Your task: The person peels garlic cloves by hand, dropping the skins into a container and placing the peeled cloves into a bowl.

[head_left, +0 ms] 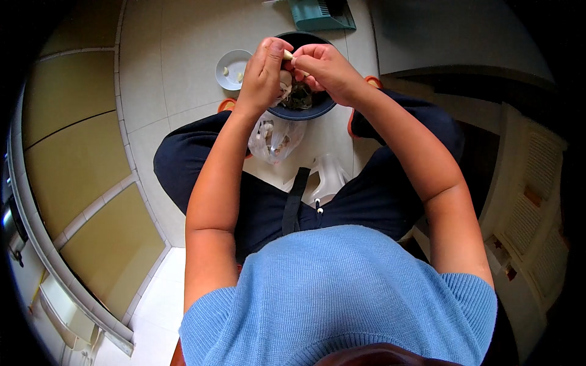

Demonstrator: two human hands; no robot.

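Observation:
Above a dark round basin (pixel 312 112), my left hand (pixel 264 74) pinches a pale garlic clove (pixel 287 55) between thumb and fingers. My right hand (pixel 325 68) meets it from the other side, its thumb and forefinger closed on the clove's near end. Papery skins and dark green scraps (pixel 298 97) lie in the basin beneath both hands. To the left of my left hand, a white bowl (pixel 223 59) holds a few peeled cloves (pixel 240 77). A clear plastic bag (pixel 274 139) with contents I cannot make out sits on the floor between my legs.
A teal dustpan (pixel 320 23) lies beyond the basin. Below the bag, part of a white plastic stool (pixel 329 174) shows between my thighs. Yellowish cabinet panels (pixel 73 146) run along the left, and a dark cabinet (pixel 458 43) stands at the upper right.

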